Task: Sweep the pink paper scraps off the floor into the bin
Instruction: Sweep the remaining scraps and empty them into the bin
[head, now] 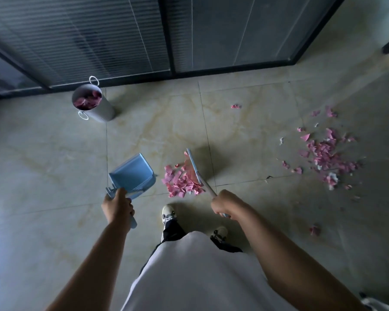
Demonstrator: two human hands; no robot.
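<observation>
The left hand has its grip clamped on the handle of a blue dustpan, held just left of a small pile of pink scraps; the right hand grips the broom against that pile; more scraps lie far right on the floor; the bin, far left, holds pink paper.

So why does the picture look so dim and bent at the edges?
Head view: dim, bluish light; the wide lens bows the window frame; the broom casts a soft shadow on the floor; the far scraps look slightly soft.
</observation>
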